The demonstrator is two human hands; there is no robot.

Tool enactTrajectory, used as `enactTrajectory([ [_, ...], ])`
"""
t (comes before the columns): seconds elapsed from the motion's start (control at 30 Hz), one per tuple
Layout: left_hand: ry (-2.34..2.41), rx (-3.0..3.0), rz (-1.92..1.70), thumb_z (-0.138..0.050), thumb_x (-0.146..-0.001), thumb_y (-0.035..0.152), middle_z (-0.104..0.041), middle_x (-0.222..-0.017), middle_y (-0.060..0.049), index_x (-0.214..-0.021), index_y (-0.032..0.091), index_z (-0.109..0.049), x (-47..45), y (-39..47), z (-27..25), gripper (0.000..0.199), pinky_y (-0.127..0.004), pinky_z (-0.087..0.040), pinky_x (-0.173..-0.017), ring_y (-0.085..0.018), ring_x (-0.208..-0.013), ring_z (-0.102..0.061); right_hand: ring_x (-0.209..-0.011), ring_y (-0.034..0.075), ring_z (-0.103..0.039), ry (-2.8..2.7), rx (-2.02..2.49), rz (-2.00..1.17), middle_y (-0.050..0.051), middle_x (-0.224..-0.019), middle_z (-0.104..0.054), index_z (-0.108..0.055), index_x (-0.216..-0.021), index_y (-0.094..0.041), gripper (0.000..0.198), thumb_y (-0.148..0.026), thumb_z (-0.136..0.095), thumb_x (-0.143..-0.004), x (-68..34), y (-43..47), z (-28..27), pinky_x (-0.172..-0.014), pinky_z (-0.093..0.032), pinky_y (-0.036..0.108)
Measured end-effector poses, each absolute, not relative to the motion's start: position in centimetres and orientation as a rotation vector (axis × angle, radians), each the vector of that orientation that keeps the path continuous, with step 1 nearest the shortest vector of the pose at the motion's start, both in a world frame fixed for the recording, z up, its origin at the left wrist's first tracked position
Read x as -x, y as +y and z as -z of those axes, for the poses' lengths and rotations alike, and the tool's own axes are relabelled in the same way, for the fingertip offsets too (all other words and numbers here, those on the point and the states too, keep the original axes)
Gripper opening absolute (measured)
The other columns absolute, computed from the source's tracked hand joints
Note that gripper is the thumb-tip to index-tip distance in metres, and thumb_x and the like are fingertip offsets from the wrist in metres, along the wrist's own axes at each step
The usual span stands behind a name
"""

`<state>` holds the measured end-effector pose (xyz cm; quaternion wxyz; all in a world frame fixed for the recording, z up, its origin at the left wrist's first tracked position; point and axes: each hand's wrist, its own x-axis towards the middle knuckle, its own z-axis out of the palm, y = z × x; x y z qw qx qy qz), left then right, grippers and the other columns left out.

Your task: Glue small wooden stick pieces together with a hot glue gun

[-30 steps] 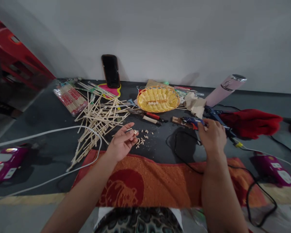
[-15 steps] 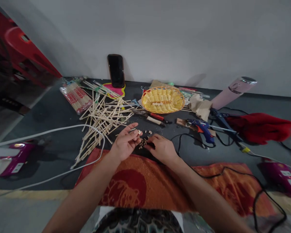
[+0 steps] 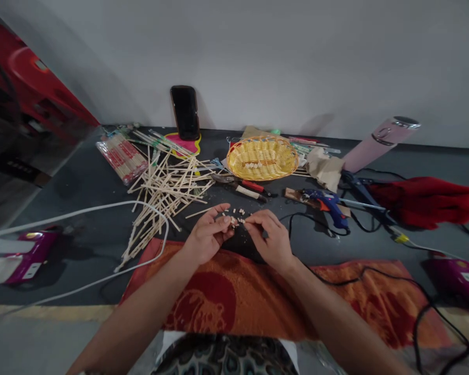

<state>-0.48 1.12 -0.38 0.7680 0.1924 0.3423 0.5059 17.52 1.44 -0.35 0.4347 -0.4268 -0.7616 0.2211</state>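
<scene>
Between thumb and fingers, my left hand (image 3: 211, 233) pinches a small cluster of short wooden stick pieces (image 3: 233, 221). Close on its right, my right hand (image 3: 269, 237) has thumb and forefinger pinched on one small wooden piece (image 3: 243, 221), near the cluster. Several loose cut pieces (image 3: 241, 211) lie on the dark table just beyond the fingers; some are hidden by my hands. A yellow woven basket (image 3: 234, 169) stands behind, with a few joined pieces (image 3: 254, 165) inside it. Pliers (image 3: 244, 187) with red and pale handles lie in front of the basket.
A heap of wooden sticks (image 3: 168, 182) spreads at left beside a stick packet (image 3: 122, 156). A phone (image 3: 186, 113) leans on the wall. At right are a blue glue gun (image 3: 330, 205), a pink flask (image 3: 379, 143) and red cloth (image 3: 426, 200). An orange towel (image 3: 258, 307) lies along the front edge.
My right hand has risen from the loose pieces on the table and now holds one small piece beside the left hand's cluster. My left hand has shifted slightly right.
</scene>
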Motion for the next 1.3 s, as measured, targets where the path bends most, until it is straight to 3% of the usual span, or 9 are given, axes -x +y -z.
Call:
enactTrajectory([
  [0.37,0.732,-0.418,-1.064,-0.074,-0.07,0.016,-0.066,-0.08,-0.002,-0.113,0.019,-0.055,-0.09,0.68,0.78,0.047,-0.02,-0.052,-0.062,-0.01,-0.066,-0.061,-0.085,0.017,-0.06,-1.906,0.97,-0.588,0.004,-0.086,-0.064,-0.06,-0.093,-0.024,0.011,-0.016,-0.055,-0.088,-17.07,1.01,0.61,-0.076,-0.05,0.033],
  [1.3,0.753,-0.463,-1.064,-0.074,-0.071,0.016,-0.066,-0.078,-0.001,-0.113,0.02,-0.054,-0.09,0.79,0.79,0.047,-0.021,-0.051,-0.064,-0.01,-0.07,-0.062,-0.081,0.015,-0.058,-1.902,0.962,-0.635,0.003,-0.084,-0.061,-0.057,-0.092,-0.022,0.011,-0.013,-0.055,-0.086,-17.36,0.97,0.46,-0.072,-0.049,0.029],
])
